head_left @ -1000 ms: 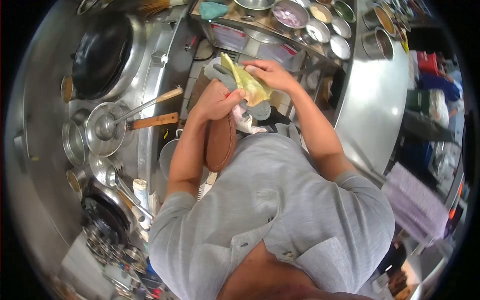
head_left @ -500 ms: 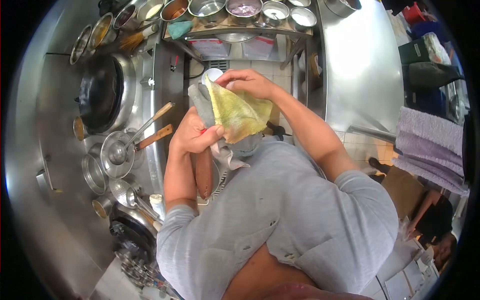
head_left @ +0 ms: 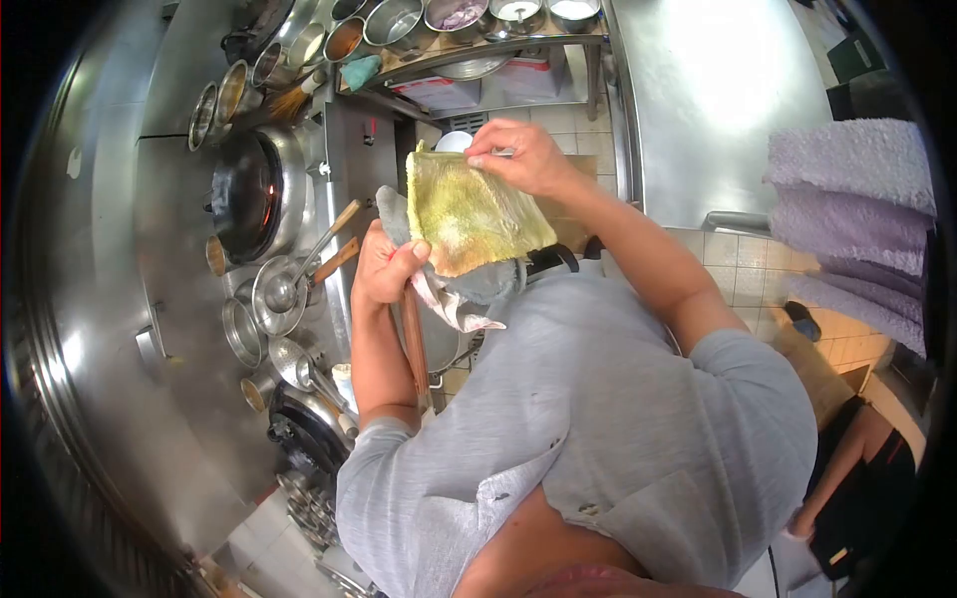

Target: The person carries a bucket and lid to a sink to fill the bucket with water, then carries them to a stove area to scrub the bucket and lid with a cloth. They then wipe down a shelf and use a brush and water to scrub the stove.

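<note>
A yellow-green cloth (head_left: 478, 214) with brownish stains is spread out between my two hands. My left hand (head_left: 384, 264) is closed on its lower left corner, thumb on top. The same hand bunches a grey rag (head_left: 393, 211) and a pale pinkish rag (head_left: 451, 307) that hangs beneath. My right hand (head_left: 518, 154) pinches the cloth's upper edge between thumb and fingers. Below my left hand a long brown piece, like a handle (head_left: 413, 339), slants down along my forearm; its upper end is hidden by the hand.
On my left, a wok (head_left: 244, 194) sits on the range beside a ladle (head_left: 282, 293) and strainers. Metal bowls (head_left: 394, 22) line the shelf ahead. A steel counter (head_left: 713, 130) and purple towels (head_left: 847, 164) are on my right. Another person's arm (head_left: 842, 468) shows at lower right.
The yellow-green cloth has opened out wider and flatter. My right hand has moved right along its upper edge. The whole view has shifted, and flame now glows at the wok.
</note>
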`<state>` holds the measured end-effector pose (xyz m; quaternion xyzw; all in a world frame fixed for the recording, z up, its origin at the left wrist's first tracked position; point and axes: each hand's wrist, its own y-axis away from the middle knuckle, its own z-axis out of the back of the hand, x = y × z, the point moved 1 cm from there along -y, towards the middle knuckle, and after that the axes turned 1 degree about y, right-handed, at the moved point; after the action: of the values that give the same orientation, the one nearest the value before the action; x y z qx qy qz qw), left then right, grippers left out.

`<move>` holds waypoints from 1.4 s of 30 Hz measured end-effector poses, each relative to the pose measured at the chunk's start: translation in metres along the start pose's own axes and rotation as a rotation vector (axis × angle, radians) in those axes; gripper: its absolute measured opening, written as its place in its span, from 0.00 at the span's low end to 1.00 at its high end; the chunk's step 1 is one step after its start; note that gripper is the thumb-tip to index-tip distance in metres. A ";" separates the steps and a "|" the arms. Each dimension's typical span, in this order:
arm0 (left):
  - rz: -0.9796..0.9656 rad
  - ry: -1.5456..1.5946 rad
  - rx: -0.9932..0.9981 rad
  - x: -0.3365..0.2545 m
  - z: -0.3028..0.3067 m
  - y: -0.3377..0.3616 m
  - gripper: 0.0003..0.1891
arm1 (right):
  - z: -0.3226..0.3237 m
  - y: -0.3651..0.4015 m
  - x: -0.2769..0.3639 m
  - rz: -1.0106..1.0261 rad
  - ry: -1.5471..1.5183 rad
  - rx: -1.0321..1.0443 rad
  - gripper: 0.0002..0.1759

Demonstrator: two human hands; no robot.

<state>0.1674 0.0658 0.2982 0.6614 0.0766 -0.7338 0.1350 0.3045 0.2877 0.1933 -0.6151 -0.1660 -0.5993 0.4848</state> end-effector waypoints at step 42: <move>-0.092 0.780 -0.336 0.067 0.061 0.009 0.32 | 0.108 0.030 -0.063 -0.383 0.158 -0.371 0.10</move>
<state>0.1065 0.0334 0.2392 0.8541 0.2699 -0.4111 0.1692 0.3756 0.3835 0.1449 -0.6021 -0.1282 -0.7462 0.2534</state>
